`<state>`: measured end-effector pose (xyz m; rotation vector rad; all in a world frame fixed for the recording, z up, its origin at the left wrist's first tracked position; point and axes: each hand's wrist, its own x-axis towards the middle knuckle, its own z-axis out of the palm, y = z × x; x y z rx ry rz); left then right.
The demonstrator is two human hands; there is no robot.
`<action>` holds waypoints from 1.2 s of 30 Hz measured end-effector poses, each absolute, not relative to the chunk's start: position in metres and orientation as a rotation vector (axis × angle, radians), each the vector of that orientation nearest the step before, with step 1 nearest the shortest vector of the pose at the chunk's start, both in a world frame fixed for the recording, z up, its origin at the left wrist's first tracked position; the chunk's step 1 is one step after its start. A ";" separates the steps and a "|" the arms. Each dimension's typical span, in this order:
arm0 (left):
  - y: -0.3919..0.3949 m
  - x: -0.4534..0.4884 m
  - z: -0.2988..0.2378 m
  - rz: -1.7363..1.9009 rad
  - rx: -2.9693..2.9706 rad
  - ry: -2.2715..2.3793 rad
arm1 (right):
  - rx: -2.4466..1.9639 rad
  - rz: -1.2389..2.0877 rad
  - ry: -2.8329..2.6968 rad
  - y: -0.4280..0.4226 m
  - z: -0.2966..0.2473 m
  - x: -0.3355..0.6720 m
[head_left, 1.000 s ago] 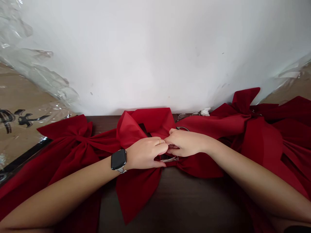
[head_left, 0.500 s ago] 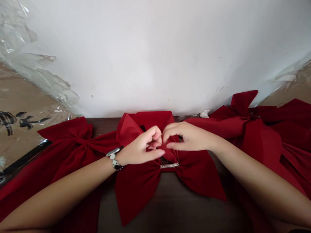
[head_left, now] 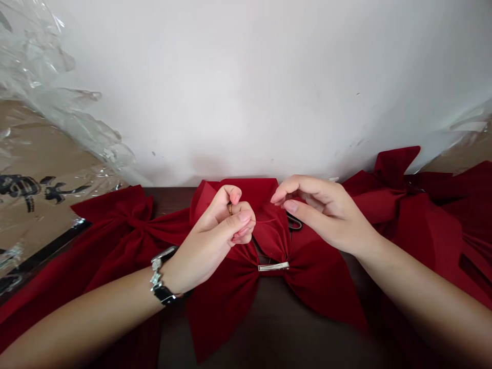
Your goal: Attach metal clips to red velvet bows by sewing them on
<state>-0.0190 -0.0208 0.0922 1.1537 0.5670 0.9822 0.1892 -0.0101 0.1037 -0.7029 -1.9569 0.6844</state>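
Observation:
A dark red fabric bow [head_left: 223, 302] lies in front of me with a metal hair clip [head_left: 273, 267] across its gathered middle. My left hand [head_left: 226, 220], wearing a ring and a watch, is pinched closed above the bow's left side. A fine strand like thread [head_left: 263, 221] runs from its fingertips toward the right. To the right, my right hand [head_left: 319, 207] hovers over the bow with curved fingers and the thumb apart from the index finger; I see nothing in it. Under it shows a black loop [head_left: 295, 223], like a scissors handle, partly hidden.
Another red bow [head_left: 134, 223] lies to the left, and more red bows [head_left: 395, 189] are piled at the right. A white wall [head_left: 230, 92] rises behind the dark tabletop [head_left: 253, 328]. A cardboard box [head_left: 49, 154] wrapped in clear plastic stands at the left.
My hands were close together over the bow; now they are apart, the right one further right. The left thumb has closed against the fingers. The view has shifted slightly.

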 end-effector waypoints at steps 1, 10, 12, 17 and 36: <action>-0.022 -0.019 0.093 0.991 1.139 0.577 | -0.666 0.653 -1.970 -0.011 0.104 0.189; -0.021 -0.015 0.092 0.979 1.104 0.613 | -0.644 0.324 -2.106 -0.013 0.102 0.183; -0.018 -0.016 0.089 0.917 1.149 0.607 | -0.684 0.349 -2.118 -0.013 0.101 0.183; -0.012 -0.019 0.079 0.997 1.801 0.818 | -0.695 0.746 -1.966 -0.012 0.100 0.181; 0.002 -0.041 0.109 0.665 2.736 0.532 | -0.754 2.051 -1.253 -0.013 0.083 0.161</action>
